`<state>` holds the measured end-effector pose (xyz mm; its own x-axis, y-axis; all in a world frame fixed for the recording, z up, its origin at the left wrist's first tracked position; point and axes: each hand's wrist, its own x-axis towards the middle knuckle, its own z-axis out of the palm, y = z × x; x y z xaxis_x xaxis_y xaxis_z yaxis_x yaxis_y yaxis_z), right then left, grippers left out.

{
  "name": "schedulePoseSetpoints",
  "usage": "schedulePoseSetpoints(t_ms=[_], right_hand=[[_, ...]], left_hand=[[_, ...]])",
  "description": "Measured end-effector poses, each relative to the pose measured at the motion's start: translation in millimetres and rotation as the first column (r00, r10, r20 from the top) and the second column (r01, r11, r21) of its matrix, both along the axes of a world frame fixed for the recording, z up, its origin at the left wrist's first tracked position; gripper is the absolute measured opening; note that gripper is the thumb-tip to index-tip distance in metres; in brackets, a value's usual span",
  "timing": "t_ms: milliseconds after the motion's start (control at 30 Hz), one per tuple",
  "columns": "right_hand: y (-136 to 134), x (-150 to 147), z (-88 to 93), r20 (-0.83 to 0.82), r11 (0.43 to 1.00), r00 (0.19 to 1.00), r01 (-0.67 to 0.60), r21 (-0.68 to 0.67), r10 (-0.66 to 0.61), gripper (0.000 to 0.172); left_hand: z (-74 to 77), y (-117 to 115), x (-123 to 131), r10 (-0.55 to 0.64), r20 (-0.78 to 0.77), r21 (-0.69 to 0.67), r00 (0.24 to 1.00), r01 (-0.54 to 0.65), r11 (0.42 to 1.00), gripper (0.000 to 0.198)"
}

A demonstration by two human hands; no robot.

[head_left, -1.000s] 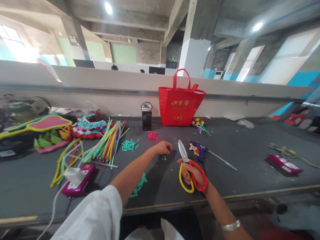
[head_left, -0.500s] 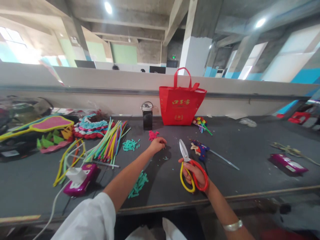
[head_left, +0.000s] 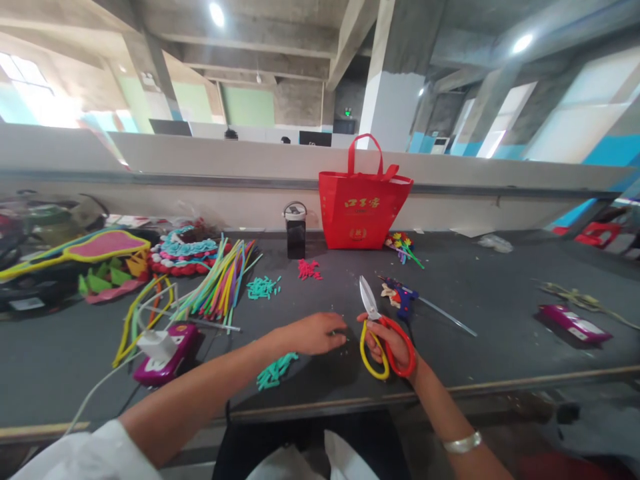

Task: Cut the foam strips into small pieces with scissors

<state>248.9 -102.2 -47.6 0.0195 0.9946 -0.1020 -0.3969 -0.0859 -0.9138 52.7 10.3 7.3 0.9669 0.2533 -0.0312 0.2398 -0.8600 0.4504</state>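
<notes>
In front of the red bag point(head_left: 364, 210), the right hand point(head_left: 391, 342) grips scissors point(head_left: 371, 303) by the handles, blades toward it. The left hand point(head_left: 317, 333), palm down with fingers bent, is in front and left of the bag; I can't tell whether it holds anything. Teal pieces point(head_left: 274, 373) lie farther left.

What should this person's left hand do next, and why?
Probably the left hand should pick a piece from the nearer teal pile: that pile lies close beside it, nothing shows in its fingers, and the right hand holds the scissors.
</notes>
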Motion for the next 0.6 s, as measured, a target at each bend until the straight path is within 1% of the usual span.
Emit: schedulePoseSetpoints(t_ms=[67,133,167,233,267,300,333,400,467,500,533,567,600], right_hand=[[0,-1,0.9,-0.009,1.000,1.000,0.000,-0.005,0.000,0.043],[0,-1,1.9,-0.009,1.000,1.000,0.002,-0.001,-0.002,0.042],[0,-1,2.3,-0.005,1.000,1.000,0.002,0.003,-0.002,0.042],[0,-1,2.8,0.007,1.000,1.000,-0.001,0.002,0.001,0.042],[0,-1,2.8,0.012,1.000,1.000,-0.002,-0.002,0.002,0.042],[0,-1,2.6,0.016,1.000,1.000,-0.002,-0.005,0.002,0.042],[0,-1,2.3,0.018,1.000,1.000,0.001,-0.006,0.000,0.042],[0,0,1.4,0.020,1.000,1.000,0.007,-0.001,-0.007,0.043],[0,0,0.9,0.020,1.000,1.000,0.010,0.010,-0.010,0.043],[0,0,0.9,0.017,1.000,1.000,0.010,0.011,-0.011,0.043],[0,-1,1.3,0.014,1.000,1.000,0.008,0.010,-0.008,0.044],[-1,-1,1.9,0.010,1.000,1.000,0.006,0.008,-0.006,0.044],[-1,-1,2.7,0.007,1.000,1.000,0.004,0.006,-0.004,0.044]], left_hand=[[2.7,12,-6,0.168,0.060,0.051,0.984,-0.171,0.984,0.043],[-4.1,21,-8,0.338,0.036,0.090,0.941,-0.340,0.936,0.050],[-9.7,23,-7,0.406,0.000,0.107,0.914,-0.404,0.909,0.055],[-21.1,17,-3,0.474,-0.075,0.117,0.877,-0.464,0.878,0.066],[-25.2,10,0,0.468,-0.090,0.111,0.879,-0.458,0.882,0.069],[-27.2,1,4,0.430,-0.096,0.093,0.898,-0.422,0.902,0.071],[-27.1,-10,7,0.367,-0.106,0.061,0.924,-0.362,0.930,0.072],[-20.8,-30,12,0.211,-0.120,-0.028,0.970,-0.215,0.976,0.072],[-10.3,-43,9,0.078,-0.081,-0.108,0.994,-0.086,0.990,0.072],[-5.2,-44,6,0.053,-0.054,-0.134,0.997,-0.060,0.989,0.071],[-1.1,-43,1,0.080,-0.025,-0.132,0.997,-0.082,0.988,0.069],[1.6,-38,-6,0.145,-0.003,-0.103,0.989,-0.144,0.984,0.066],[2.6,-31,-12,0.238,0.012,-0.049,0.971,-0.238,0.970,0.064]])
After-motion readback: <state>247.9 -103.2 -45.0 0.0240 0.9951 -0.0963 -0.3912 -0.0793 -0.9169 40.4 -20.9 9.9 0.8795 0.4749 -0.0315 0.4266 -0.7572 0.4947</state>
